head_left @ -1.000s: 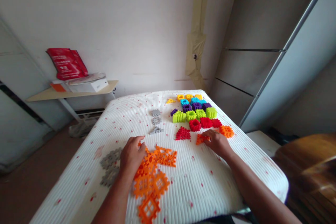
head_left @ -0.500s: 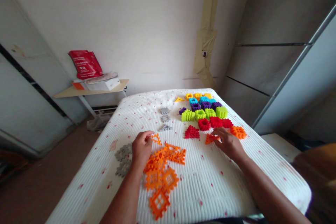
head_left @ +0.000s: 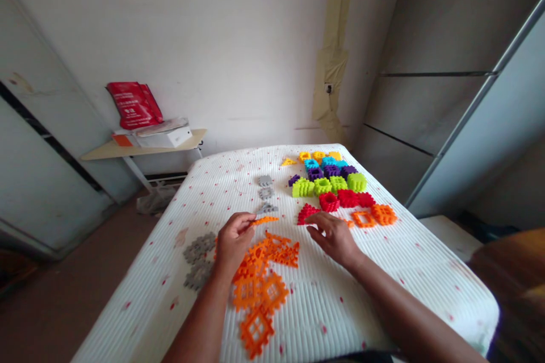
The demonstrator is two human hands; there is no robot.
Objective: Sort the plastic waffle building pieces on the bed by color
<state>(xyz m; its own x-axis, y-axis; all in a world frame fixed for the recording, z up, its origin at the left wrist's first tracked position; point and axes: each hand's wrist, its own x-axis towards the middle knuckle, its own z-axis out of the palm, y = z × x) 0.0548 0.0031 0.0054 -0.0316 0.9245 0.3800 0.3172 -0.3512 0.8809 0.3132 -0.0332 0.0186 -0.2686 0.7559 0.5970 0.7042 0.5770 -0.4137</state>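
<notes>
My left hand (head_left: 234, 238) is closed on a thin orange interlocking block piece (head_left: 266, 219), pinched between thumb and fingers and seen nearly edge-on. My right hand (head_left: 334, 236) hovers just in front of the red triangular piece (head_left: 307, 214), its thumb and fingers apart with nothing between them. Below and between the hands lies a loose heap of flat orange pieces (head_left: 258, 292), some with window grids. Grey pieces (head_left: 198, 261) lie left of my left wrist, partly hidden by it. Right of my right hand are an orange square frame (head_left: 363, 219) and an orange block (head_left: 384, 214).
Rows of yellow, blue, purple, green (head_left: 322, 185) and red blocks (head_left: 328, 202) stand at the far right of the quilted cover (head_left: 323, 306). Several grey pieces (head_left: 264, 193) form a column mid-surface. A side table (head_left: 106, 150) with a red bag (head_left: 134, 105) stands back left.
My right hand has moved left, away from the orange pieces by the red row, uncovering the square frame there. My left hand has turned its orange piece from face-on to nearly edge-on.
</notes>
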